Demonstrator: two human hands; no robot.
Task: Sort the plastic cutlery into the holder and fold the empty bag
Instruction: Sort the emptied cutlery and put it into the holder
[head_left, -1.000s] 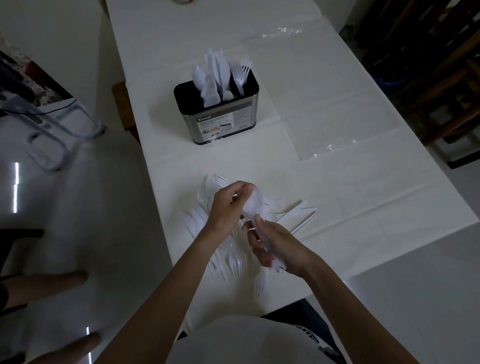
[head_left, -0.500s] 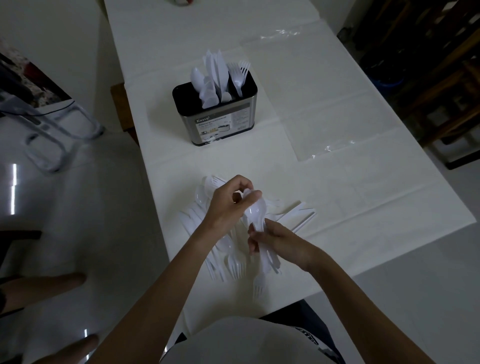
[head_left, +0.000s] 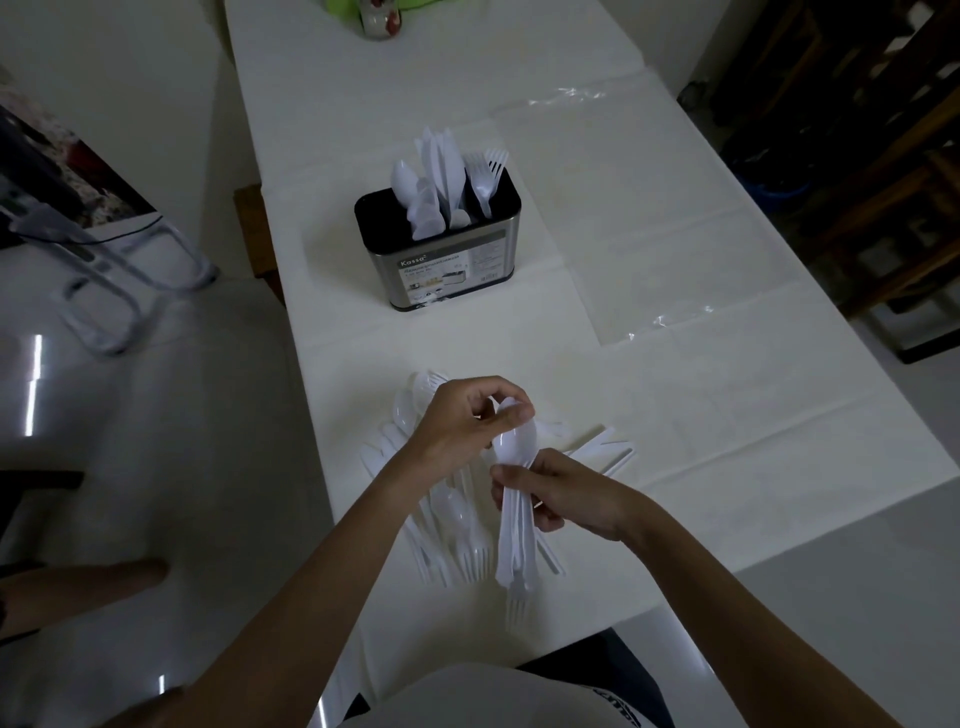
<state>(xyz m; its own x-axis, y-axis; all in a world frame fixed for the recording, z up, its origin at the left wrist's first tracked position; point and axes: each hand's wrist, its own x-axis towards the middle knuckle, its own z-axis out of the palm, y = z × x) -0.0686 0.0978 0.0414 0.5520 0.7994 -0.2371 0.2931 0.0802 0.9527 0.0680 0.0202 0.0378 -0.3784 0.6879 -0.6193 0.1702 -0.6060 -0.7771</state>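
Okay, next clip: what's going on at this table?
A person is sorting white plastic cutlery. The right hand grips a small stack of spoons by the handles. The left hand pinches the top of the bowls, apparently squaring the stack. Both hands are above a loose pile of forks, knives and spoons near the table edge. The holder farther back already has spoons, knives and forks standing in it. The clear bag lies flat to its right, not yet folded.

Table (head_left: 779, 415) w/ holder (head_left: 441, 270), cutlery pile (head_left: 467, 551), bag (head_left: 649, 218)
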